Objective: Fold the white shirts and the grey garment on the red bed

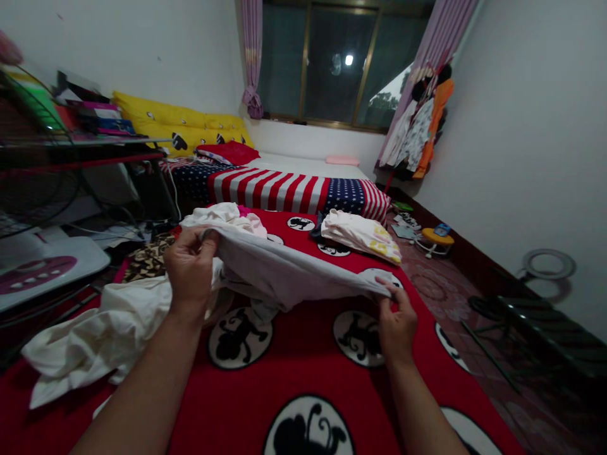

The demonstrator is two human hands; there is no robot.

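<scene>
A light grey piece of clothing (289, 268) is stretched between my two hands above a red blanket (303, 354) with round monkey prints; what kind of garment it is I cannot tell. My left hand (191, 262) pinches its upper left corner between thumb and fingers. At the other end, my right hand (397, 319) grips the right corner. The middle of the cloth sags toward the blanket. Crumpled white clothes (114, 322) lie left of and partly behind my left forearm, with more white cloth (213, 215) beyond. A folded white garment with yellow print (363, 234) rests farther back on the right.
Behind the blanket stands a bed with a stars-and-stripes cover (284, 189) and a yellow cushion (180, 123). A cluttered desk (85, 144) is at left. On the right are a yellow stool (437, 237), a ring light (549, 262), a dark bench (554, 328) and hanging clothes (417, 133).
</scene>
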